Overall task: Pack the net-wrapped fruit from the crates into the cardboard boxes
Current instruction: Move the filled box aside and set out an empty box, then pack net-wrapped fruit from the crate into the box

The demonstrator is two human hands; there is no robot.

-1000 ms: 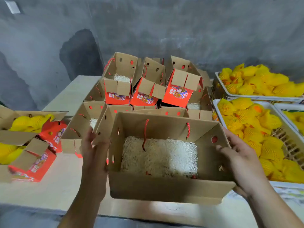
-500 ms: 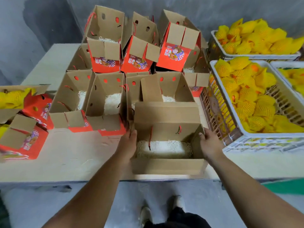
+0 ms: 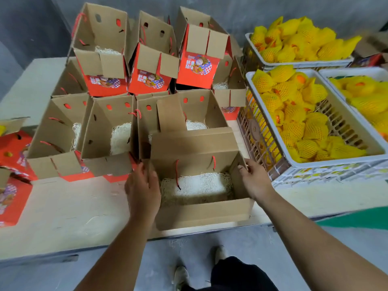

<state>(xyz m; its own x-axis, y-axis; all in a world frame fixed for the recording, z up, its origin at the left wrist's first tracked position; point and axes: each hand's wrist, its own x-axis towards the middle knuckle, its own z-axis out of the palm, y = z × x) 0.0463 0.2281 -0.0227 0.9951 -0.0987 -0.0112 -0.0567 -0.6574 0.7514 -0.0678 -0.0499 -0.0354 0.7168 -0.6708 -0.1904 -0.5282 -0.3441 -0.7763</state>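
An open cardboard box (image 3: 201, 213) stands at the table's front edge, with white shredded padding (image 3: 199, 183) on its floor and no fruit inside. My left hand (image 3: 142, 190) grips its left side flap, thumb toward the inside. On the opposite side, my right hand (image 3: 255, 179) holds the right flap, fingers curled over its edge. Yellow net-wrapped fruit (image 3: 294, 114) fills the white crate (image 3: 315, 166) just right of the box.
Several open, padded boxes (image 3: 109, 131) stand in rows behind, some stacked. A second fruit crate (image 3: 298, 64) sits farther back, a third (image 3: 354, 70) at the far right. Red boxes (image 3: 12, 152) lie at the left. Bare tabletop (image 3: 73, 211) spreads front left.
The box came down from in front of me onto the table's front edge, both hands still on its sides. My view tilted downward over the table.
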